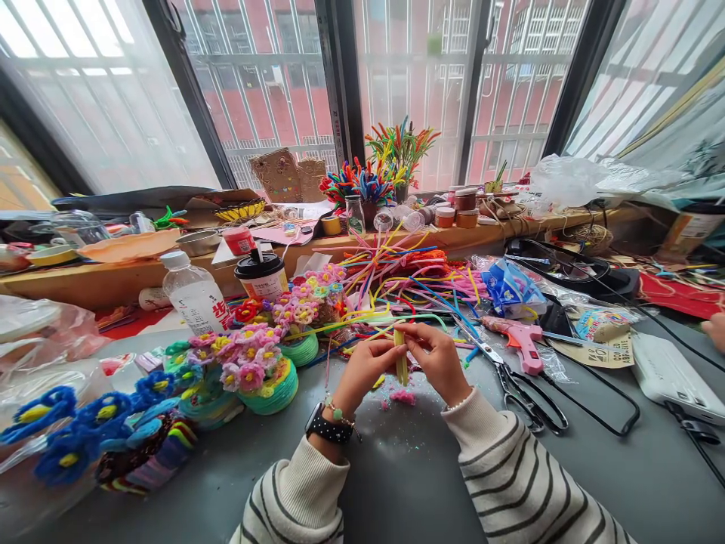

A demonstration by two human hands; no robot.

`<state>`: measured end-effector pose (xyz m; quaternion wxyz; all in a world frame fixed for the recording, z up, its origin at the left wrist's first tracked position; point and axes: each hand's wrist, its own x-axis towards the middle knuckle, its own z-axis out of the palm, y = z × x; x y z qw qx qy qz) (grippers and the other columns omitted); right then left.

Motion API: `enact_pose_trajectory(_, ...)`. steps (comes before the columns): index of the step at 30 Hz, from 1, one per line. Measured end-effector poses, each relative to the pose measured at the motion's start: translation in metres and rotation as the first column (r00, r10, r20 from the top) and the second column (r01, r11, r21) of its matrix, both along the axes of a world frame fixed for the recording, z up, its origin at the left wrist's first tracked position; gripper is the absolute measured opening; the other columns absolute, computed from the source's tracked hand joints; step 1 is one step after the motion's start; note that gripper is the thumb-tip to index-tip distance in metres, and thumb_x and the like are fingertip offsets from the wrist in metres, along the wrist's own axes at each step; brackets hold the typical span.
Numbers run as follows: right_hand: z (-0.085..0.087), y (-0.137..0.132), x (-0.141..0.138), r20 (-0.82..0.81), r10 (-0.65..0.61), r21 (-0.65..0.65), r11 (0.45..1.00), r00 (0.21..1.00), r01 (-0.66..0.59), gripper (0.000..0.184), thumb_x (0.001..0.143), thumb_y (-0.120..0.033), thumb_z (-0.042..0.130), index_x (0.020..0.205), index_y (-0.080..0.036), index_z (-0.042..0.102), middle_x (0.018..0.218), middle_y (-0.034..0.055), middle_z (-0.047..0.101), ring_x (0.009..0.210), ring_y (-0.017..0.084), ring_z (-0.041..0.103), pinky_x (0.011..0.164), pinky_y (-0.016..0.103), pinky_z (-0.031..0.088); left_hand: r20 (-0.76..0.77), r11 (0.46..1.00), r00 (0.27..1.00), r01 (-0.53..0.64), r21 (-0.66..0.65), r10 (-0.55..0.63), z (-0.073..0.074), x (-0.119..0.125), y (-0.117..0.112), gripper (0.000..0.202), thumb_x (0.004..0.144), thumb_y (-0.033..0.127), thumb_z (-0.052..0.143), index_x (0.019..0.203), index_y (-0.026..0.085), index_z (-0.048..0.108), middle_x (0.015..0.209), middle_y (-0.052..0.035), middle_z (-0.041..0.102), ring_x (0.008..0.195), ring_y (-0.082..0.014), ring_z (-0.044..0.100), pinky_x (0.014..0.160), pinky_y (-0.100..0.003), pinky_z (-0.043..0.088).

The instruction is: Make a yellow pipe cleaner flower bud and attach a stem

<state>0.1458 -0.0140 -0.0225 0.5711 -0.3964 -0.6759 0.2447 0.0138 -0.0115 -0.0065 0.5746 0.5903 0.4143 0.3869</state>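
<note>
Above the middle of the grey table, my left hand (371, 370) and my right hand (439, 363) meet with fingertips pinched. Between them they hold a yellow pipe cleaner (402, 369), which looks folded into a short upright length. Fingers cover part of it. Just beneath lies a small tuft of pink fuzz (402, 397), with fine coloured bits scattered around it. Black-handled scissors (524, 393) rest to the right of my right hand. Left of my left hand stands a green pot of pink pipe-cleaner flowers (269, 385).
A pink glue gun (524, 340) with a black cable lies right. Pipe cleaners (390, 272) are heaped behind my hands. Blue flowers (71, 453), a plastic bottle (192, 295) and a lidded cup (261, 278) stand left. Another person's hand (717, 330) shows at the right edge.
</note>
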Motion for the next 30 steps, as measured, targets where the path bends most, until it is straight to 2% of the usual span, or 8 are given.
enact_pose_trajectory(7, 0.000, -0.001, 0.001, 0.105, -0.072, 0.071, 0.995, 0.992, 0.065, 0.025, 0.075, -0.014, 0.045, 0.091, -0.021, 0.063, 0.083, 0.0034, 0.062, 0.076, 0.014, 0.057, 0.068, 0.025, 0.047, 0.105, 0.991, 0.993, 0.062, -0.121, -0.050, 0.003, -0.001, -0.002, 0.030, 0.059, 0.039, 0.063, 0.071, 0.011, 0.063, 0.064, -0.0025, 0.061, 0.063, -0.0141, 0.057, 0.064, -0.027, 0.046)
enact_pose_trajectory(13, 0.001, -0.002, 0.000, 0.123, -0.088, 0.082, 0.994, 0.988, 0.079, 0.025, 0.075, -0.014, 0.045, 0.089, -0.022, 0.064, 0.082, 0.0029, 0.063, 0.076, 0.014, 0.057, 0.071, 0.028, 0.047, 0.133, 0.990, 0.988, 0.089, -0.108, -0.074, 0.001, -0.001, -0.002, 0.032, 0.061, 0.035, 0.063, 0.081, 0.011, 0.063, 0.072, -0.0057, 0.064, 0.068, -0.0153, 0.059, 0.067, -0.027, 0.046)
enact_pose_trajectory(17, 0.001, -0.002, -0.002, 0.084, -0.062, 0.047, 0.997, 0.995, 0.058, 0.026, 0.076, -0.016, 0.043, 0.093, -0.022, 0.061, 0.090, 0.0031, 0.062, 0.081, 0.015, 0.057, 0.068, 0.027, 0.048, -0.012, 1.000, 1.000, 0.014, 0.004, -0.014, 0.001, -0.006, 0.002, 0.030, 0.063, 0.035, 0.059, 0.080, 0.010, 0.063, 0.072, -0.0067, 0.065, 0.069, -0.0174, 0.060, 0.064, -0.027, 0.046)
enact_pose_trajectory(19, 0.001, -0.002, -0.002, 0.034, -0.090, 0.006, 0.996, 0.995, 0.090, 0.027, 0.077, -0.019, 0.042, 0.099, -0.021, 0.057, 0.090, 0.0043, 0.062, 0.079, 0.015, 0.058, 0.064, 0.025, 0.049, -0.153, 0.977, 0.978, -0.112, 0.181, 0.141, 0.002, -0.012, 0.005, 0.027, 0.067, 0.033, 0.055, 0.080, 0.011, 0.062, 0.071, -0.0069, 0.065, 0.069, -0.0182, 0.059, 0.063, -0.027, 0.046)
enact_pose_trajectory(21, 0.000, -0.002, -0.001, 0.000, -0.138, -0.039, 0.990, 0.990, 0.138, 0.029, 0.077, -0.020, 0.041, 0.102, -0.019, 0.054, 0.086, 0.0049, 0.062, 0.072, 0.014, 0.060, 0.059, 0.024, 0.050, -0.297, 0.864, 0.867, -0.247, 0.439, 0.399, 0.004, -0.021, 0.009, 0.024, 0.070, 0.031, 0.050, 0.079, 0.012, 0.062, 0.075, -0.0073, 0.065, 0.072, -0.0186, 0.059, 0.066, -0.027, 0.044)
enact_pose_trajectory(23, 0.000, -0.001, -0.001, -0.009, -0.176, -0.068, 0.982, 0.984, 0.175, 0.027, 0.076, -0.021, 0.041, 0.101, -0.018, 0.053, 0.080, 0.0045, 0.062, 0.064, 0.014, 0.060, 0.057, 0.024, 0.049, -0.389, 0.692, 0.655, -0.291, 0.661, 0.648, 0.005, -0.031, 0.013, 0.025, 0.073, 0.029, 0.047, 0.086, 0.014, 0.061, 0.083, -0.0084, 0.064, 0.076, -0.0203, 0.058, 0.069, -0.029, 0.043)
enact_pose_trajectory(25, 0.000, -0.001, -0.001, 0.002, -0.195, -0.077, 0.978, 0.981, 0.194, 0.025, 0.076, -0.021, 0.041, 0.098, -0.018, 0.053, 0.078, 0.0042, 0.061, 0.061, 0.014, 0.060, 0.055, 0.024, 0.049, -0.420, 0.579, 0.472, -0.265, 0.771, 0.775, 0.005, -0.039, 0.017, 0.029, 0.075, 0.024, 0.043, 0.099, 0.013, 0.056, 0.092, -0.0114, 0.062, 0.084, -0.0222, 0.056, 0.073, -0.030, 0.041)
enact_pose_trajectory(30, 0.000, -0.002, -0.002, 0.066, -0.221, -0.043, 0.974, 0.973, 0.224, 0.024, 0.076, -0.020, 0.040, 0.096, -0.017, 0.052, 0.079, 0.0049, 0.060, 0.061, 0.014, 0.059, 0.055, 0.025, 0.048, -0.499, 0.554, 0.307, -0.126, 0.823, 0.810, 0.000, -0.045, 0.024, 0.046, 0.072, 0.016, 0.046, 0.117, 0.006, 0.040, 0.108, -0.0174, 0.053, 0.098, -0.0245, 0.050, 0.081, -0.031, 0.039)
